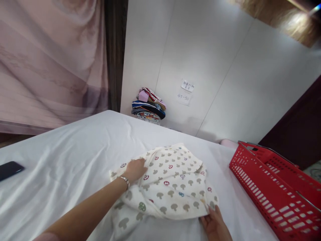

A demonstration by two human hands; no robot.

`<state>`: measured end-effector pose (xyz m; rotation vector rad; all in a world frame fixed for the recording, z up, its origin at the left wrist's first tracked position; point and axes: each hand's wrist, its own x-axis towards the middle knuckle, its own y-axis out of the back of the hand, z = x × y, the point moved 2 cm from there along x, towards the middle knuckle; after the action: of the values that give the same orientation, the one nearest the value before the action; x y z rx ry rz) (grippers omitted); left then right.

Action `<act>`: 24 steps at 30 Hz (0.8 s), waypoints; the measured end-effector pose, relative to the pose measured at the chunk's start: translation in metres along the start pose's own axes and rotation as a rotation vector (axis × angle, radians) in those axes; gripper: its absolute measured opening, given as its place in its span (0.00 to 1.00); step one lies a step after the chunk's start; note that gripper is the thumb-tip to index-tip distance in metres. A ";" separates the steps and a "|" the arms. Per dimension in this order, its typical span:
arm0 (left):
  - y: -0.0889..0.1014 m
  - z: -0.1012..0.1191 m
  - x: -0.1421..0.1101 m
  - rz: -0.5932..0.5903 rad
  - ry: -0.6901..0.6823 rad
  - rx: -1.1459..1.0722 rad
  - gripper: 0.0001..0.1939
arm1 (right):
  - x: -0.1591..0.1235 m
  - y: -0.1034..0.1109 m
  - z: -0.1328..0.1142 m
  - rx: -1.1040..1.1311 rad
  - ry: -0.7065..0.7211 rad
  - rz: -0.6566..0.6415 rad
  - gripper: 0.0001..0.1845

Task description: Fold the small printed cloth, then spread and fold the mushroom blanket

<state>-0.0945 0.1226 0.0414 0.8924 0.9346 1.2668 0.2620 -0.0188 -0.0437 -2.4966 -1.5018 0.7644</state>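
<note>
Loosely spread, the mushroom-print cloth (173, 192) lies rumpled on the white sheet (75, 157). The right hand (213, 221) pinches its near right edge between the fingers; the left hand (135, 170) rests on its left part, whether gripping or only pressing I cannot tell. Rightward stands a red basket (260, 187); far left, a dark phone (10, 170); beyond, folded fabrics (149, 107) piled by the wall (200, 63).
</note>
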 end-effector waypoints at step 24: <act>0.043 -0.081 -0.122 0.247 0.525 -1.530 0.17 | -0.032 -0.006 -0.119 -0.191 0.100 0.072 0.25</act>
<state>-0.1938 0.0080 0.0607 -0.5749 0.0091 1.9384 0.3027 -0.0255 0.0725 -2.6948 -1.5247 0.5183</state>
